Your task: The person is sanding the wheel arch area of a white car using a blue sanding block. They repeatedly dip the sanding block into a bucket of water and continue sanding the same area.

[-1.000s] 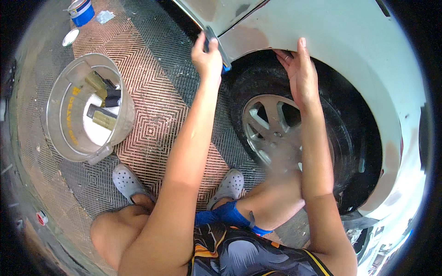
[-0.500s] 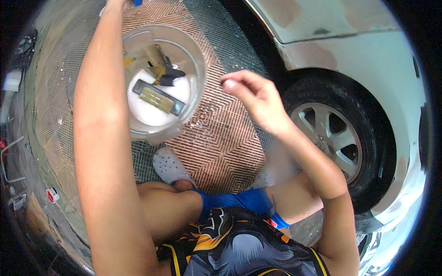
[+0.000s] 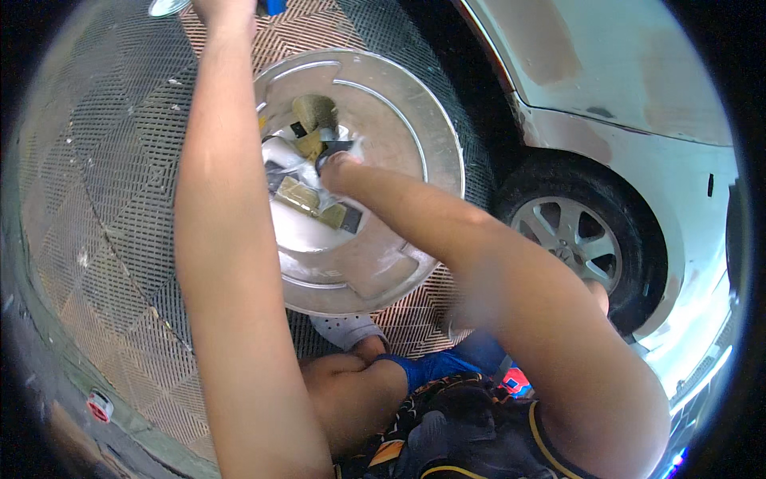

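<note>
My right hand (image 3: 341, 173) is down inside a round, translucent plastic bucket (image 3: 447, 160), its fingers curled and mostly hidden. It meets a dark piece and some crumpled clear plastic (image 3: 307, 172). Beside it lies a long dark block with a yellowish strip (image 3: 297, 194). Farther back in the bucket rests a yellowish-brown rounded block (image 3: 316, 112). Under these pieces the bucket's base shows white. At the top edge of the head view, beyond the bucket's left rim, is my left hand (image 3: 226, 9), its fingers cut off. Just right of it a blue object (image 3: 276, 6) shows in part.
A pale car with patchy paint stands on the right, its wheel (image 3: 570, 239) close to my right arm. Ribbed floor mat (image 3: 120, 199) spreads to the left. A shiny round metallic-looking item (image 3: 167, 6) lies at the top left. My grey clog (image 3: 347, 329) is below the bucket.
My right hand has gone from the air right of the bucket into it, among the blocks. The bucket looks larger and farther right in view. My left hand stays at the top edge.
</note>
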### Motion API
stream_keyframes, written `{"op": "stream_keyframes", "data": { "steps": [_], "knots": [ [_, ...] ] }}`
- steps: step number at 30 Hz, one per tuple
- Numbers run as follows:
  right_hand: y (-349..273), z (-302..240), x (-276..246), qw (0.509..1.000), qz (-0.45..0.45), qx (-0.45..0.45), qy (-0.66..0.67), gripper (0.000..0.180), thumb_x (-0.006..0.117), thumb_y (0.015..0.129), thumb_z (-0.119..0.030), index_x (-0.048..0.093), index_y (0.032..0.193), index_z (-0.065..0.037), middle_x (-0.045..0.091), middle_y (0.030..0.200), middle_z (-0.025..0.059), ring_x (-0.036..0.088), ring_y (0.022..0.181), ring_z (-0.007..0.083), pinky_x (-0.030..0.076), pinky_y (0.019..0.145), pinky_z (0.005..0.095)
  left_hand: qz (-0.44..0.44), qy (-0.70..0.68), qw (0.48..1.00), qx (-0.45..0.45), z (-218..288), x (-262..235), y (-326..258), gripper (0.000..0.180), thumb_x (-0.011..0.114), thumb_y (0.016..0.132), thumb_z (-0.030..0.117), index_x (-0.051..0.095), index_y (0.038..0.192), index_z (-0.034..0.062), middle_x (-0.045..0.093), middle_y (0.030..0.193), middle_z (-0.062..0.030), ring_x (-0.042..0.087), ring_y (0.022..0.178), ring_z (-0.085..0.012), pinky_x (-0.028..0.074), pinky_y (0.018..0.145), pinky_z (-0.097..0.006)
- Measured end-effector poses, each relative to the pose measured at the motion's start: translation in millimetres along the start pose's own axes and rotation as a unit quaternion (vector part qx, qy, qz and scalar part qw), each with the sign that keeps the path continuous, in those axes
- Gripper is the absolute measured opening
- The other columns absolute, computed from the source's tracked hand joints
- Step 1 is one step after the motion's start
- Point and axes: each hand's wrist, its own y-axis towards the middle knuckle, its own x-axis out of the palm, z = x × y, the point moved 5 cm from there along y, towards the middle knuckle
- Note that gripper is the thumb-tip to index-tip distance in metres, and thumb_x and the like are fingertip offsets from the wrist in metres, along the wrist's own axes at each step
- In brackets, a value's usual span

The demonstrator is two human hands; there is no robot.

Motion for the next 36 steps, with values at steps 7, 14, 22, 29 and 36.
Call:
{"op": "stream_keyframes", "data": {
  "steps": [7, 14, 22, 29, 36],
  "knots": [
    [-113.2, 14.9, -42.2, 0.901, -0.253, -0.151, 0.317, 0.036, 0.063, 0.088, -0.041, 0.066, 0.076, -0.008, 0.066, 0.072, 0.0055, 0.064, 0.063, 0.0204, 0.052, 0.061, 0.0401, 0.052, -0.127, 0.981, -0.138, -15.9, -17.0, 15.3, 0.031, 0.078, 0.087, 0.017, 0.069, 0.105, -0.0067, 0.069, 0.100, -0.0083, 0.066, 0.081, -0.0176, 0.057, 0.072, -0.036],
    [-439.5, 223.8, -64.6, 0.900, 0.121, -0.042, 0.417, 0.042, 0.064, 0.089, -0.032, 0.064, 0.060, -0.002, 0.063, 0.054, 0.0073, 0.062, 0.046, 0.0142, 0.051, 0.043, 0.0305, -0.009, -0.125, 0.973, -0.192, -41.3, -44.2, 46.4, 0.036, 0.071, 0.094, 0.025, 0.066, 0.118, -0.0014, 0.071, 0.111, -0.0110, 0.071, 0.091, -0.0243, 0.060, 0.076, -0.040],
    [-537.2, 317.4, 84.5, 0.851, 0.278, 0.312, -0.318, 0.069, 0.051, 0.101, -0.050, 0.039, 0.155, -0.008, 0.031, 0.164, 0.0103, 0.023, 0.154, 0.0262, 0.018, 0.127, 0.0490, -0.074, -0.113, 0.969, -0.209, -86.2, -73.8, 92.4, 0.033, 0.064, 0.098, 0.028, 0.067, 0.119, 0.0030, 0.073, 0.110, -0.0107, 0.072, 0.092, -0.0242, 0.059, 0.074, -0.037],
    [-394.3, 337.0, 116.6, 0.780, 0.116, 0.345, -0.509, 0.080, 0.027, 0.102, -0.064, 0.012, 0.164, -0.014, 0.007, 0.172, 0.0056, 0.001, 0.158, 0.0212, -0.005, 0.128, 0.0470, -0.090, -0.062, 0.980, -0.167, -85.0, -88.8, 119.1, 0.033, 0.060, 0.101, 0.027, 0.067, 0.121, 0.0025, 0.073, 0.111, -0.0108, 0.073, 0.093, -0.0243, 0.059, 0.074, -0.035],
    [-268.4, 338.8, 121.1, 0.901, 0.338, 0.230, -0.143, 0.068, 0.039, 0.106, -0.048, 0.024, 0.161, -0.011, 0.018, 0.170, 0.0082, 0.006, 0.158, 0.0213, 0.001, 0.129, 0.0474, -0.097, -0.080, 0.968, -0.219, -98.6, -59.6, 96.8, 0.033, 0.062, 0.100, 0.027, 0.067, 0.121, 0.0033, 0.073, 0.113, -0.0095, 0.072, 0.093, -0.0223, 0.059, 0.076, -0.034]
  ]
}}
